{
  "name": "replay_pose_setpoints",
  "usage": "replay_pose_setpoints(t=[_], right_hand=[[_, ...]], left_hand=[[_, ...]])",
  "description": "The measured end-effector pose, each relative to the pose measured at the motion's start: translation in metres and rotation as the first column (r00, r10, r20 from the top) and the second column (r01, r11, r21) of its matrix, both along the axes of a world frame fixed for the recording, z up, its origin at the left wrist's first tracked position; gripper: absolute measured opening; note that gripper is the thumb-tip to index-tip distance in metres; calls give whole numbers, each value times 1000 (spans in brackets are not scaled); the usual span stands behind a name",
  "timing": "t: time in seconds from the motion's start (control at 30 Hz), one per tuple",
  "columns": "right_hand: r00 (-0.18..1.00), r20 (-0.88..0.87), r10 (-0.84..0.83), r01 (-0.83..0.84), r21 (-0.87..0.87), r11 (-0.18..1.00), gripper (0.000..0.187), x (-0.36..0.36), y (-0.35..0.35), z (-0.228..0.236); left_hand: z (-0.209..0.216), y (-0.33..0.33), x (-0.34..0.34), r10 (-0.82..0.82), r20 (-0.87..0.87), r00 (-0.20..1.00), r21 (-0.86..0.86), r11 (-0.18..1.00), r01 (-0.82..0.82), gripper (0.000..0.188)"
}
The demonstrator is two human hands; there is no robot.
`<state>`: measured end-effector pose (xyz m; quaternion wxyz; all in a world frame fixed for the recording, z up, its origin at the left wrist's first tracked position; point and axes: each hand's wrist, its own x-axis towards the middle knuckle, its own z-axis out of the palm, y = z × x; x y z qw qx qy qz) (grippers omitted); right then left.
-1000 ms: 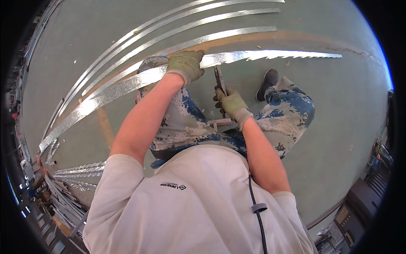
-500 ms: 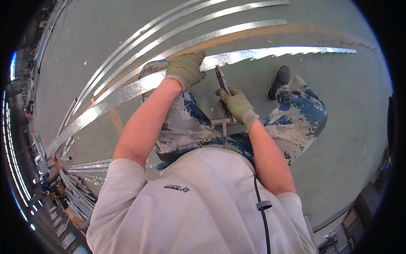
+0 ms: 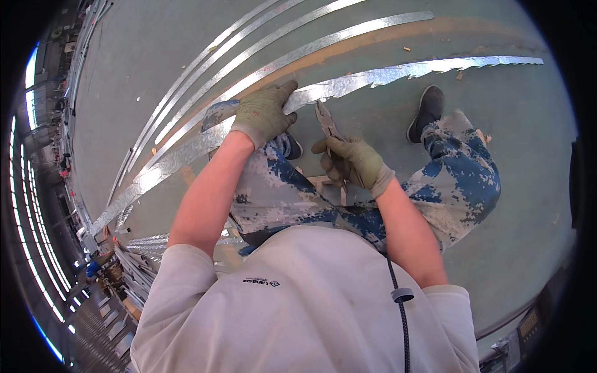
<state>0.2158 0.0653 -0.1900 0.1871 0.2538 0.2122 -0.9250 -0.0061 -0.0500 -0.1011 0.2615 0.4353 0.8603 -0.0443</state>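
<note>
A long shiny metal strip [image 3: 348,84] runs across my left knee, from the lower left to the far right. Its near edge is cut into a row of jagged notches on the right-hand part. My gloved left hand [image 3: 264,115] is closed around the strip above the knee, thumb toward the near edge. In my gloved right hand [image 3: 359,163] is a pair of pliers [image 3: 327,123], held by the handles. The jaws point up at the strip's near edge, close to the left hand's thumb; whether they touch the metal I cannot tell.
Several plain metal strips [image 3: 373,26] lie side by side on the floor beyond my hands. Narrow shiny pieces [image 3: 149,244] lie at the lower left. My right shoe [image 3: 428,112] rests near the strip, and part of a low stool [image 3: 320,180] shows between my legs.
The pliers have turned from edge-on to show their flat side, and their jaws sit nearer the strip's edge. My left hand still grips the strip. The whole view has shifted slightly.
</note>
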Motion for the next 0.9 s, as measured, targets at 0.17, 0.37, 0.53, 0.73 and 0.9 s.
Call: replay_pose_setpoints(t=[0.17, 0.37, 0.53, 0.73, 0.9], right_hand=[[986, -120, -117, 54, -435, 899, 44, 7, -4, -3], [991, -36, -128, 104, -399, 911, 42, 1, -14, 3], [999, -43, -34, 32, -43, 999, 42, -1, -16, -9], [999, -28, 17, -17, 35, 999, 39, 0, -6, -5], [997, -25, -78, 77, -46, 996, 37, 6, -4, 16]], left_hand=[[3, 2, -1, 41, 22, 999, -64, 997, -39, 71], [-10, -6, -5, 1, -46, 999, -24, 1000, -2, 69], [1, 1, 2, 5, -59, 998, 23, 1000, -3, 68], [19, -25, 7, -73, -63, 995, 186, 979, 83, 84], [34, -70, 8, -45, -299, 953, 209, 972, 112, 79]])
